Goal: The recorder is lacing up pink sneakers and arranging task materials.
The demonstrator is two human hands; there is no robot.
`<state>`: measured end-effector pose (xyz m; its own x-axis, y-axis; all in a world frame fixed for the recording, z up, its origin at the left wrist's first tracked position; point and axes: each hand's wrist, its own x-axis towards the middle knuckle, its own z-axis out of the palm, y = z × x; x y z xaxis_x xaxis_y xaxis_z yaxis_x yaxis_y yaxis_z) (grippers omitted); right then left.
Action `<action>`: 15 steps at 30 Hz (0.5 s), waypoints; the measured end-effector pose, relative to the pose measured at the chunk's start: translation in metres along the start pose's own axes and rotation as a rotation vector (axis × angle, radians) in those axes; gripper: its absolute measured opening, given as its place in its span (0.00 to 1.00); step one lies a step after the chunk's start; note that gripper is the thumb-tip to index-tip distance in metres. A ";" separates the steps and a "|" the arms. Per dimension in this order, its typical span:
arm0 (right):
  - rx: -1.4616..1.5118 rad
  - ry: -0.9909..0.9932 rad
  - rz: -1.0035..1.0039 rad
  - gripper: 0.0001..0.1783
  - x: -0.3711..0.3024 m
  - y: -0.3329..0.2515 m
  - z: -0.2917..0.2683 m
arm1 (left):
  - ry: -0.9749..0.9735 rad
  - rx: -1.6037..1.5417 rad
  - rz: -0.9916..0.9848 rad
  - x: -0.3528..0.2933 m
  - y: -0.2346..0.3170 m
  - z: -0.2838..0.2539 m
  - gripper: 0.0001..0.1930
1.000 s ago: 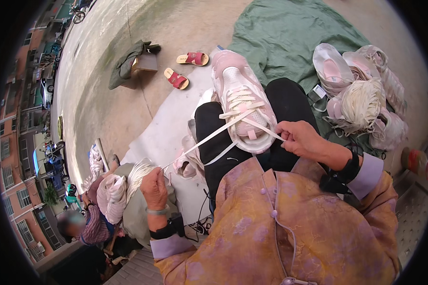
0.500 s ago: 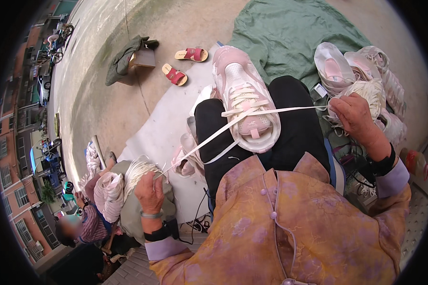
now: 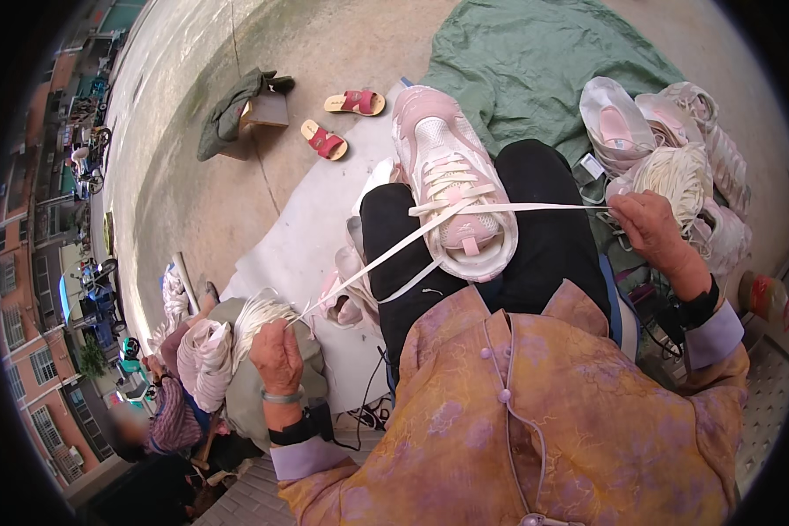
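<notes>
A pink and white sneaker [image 3: 451,145] rests between my thighs, its toe pointing away from me and its opening toward me. Cream shoelaces [image 3: 522,208] run criss-cross up its front and cross over the tongue. To the lower left, my left hand [image 3: 277,358] is closed on one lace end, which stretches diagonally from the shoe. The other end is pulled taut to the right, pinched in the fingers of my right hand [image 3: 647,226]. Another stretch of lace loops beside the shoe's left side, over my thigh.
Several pink and white shoes [image 3: 618,123] are piled at the right, with a bundle of cream laces [image 3: 675,180]. A green cloth [image 3: 535,74] lies ahead. Red-strapped sandals [image 3: 324,140] and a box [image 3: 266,110] stand at the far left. Another person [image 3: 175,421] sits at left.
My right hand has shifted slightly lower, still holding its lace end taut. My left hand and the sneaker stay nearly where they were.
</notes>
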<state>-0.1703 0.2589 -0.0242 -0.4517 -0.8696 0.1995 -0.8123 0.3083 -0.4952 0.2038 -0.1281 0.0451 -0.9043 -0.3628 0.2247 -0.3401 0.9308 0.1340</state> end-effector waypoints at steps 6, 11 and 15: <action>0.002 0.006 0.013 0.10 -0.005 -0.002 0.004 | -0.011 0.072 -0.020 -0.007 -0.006 -0.002 0.04; 0.015 0.000 0.036 0.10 -0.010 0.001 0.013 | 0.004 0.126 -0.005 -0.010 -0.011 -0.004 0.04; 0.052 0.017 0.047 0.10 -0.009 0.003 0.018 | 0.041 0.115 -0.029 -0.015 -0.018 -0.007 0.05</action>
<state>-0.1619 0.2605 -0.0430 -0.4956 -0.8478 0.1889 -0.7699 0.3281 -0.5473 0.2256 -0.1395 0.0462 -0.8831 -0.3891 0.2623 -0.3955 0.9180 0.0304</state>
